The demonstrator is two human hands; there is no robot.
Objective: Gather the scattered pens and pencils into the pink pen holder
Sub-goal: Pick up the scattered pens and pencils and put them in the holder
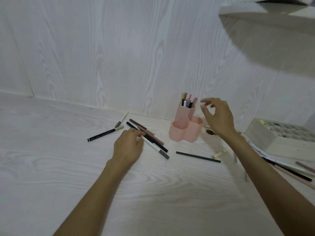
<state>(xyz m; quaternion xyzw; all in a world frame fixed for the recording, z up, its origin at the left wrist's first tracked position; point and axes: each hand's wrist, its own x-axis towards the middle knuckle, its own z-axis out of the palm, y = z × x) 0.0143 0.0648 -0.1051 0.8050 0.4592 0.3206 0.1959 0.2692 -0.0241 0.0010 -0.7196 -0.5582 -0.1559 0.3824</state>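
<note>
Pink holder [185, 128] just beside rt grip [217, 114]

Both forearms are bare to the frame's lower edge, and the hands [129, 143] carry no rings.

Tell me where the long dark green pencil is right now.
In the head view the dark green pencil lies flat on the table, just in front of the pink pen holder, between the two forearms.

Left hand [128, 145] covers the near ends of the pens [153, 140] under it, grip unclear. Right hand [217, 116] fingertips blurred at 2 o'clock of holder [185, 130]. Organizer box [279, 133] cut by right edge, contents too small to tell.
</note>
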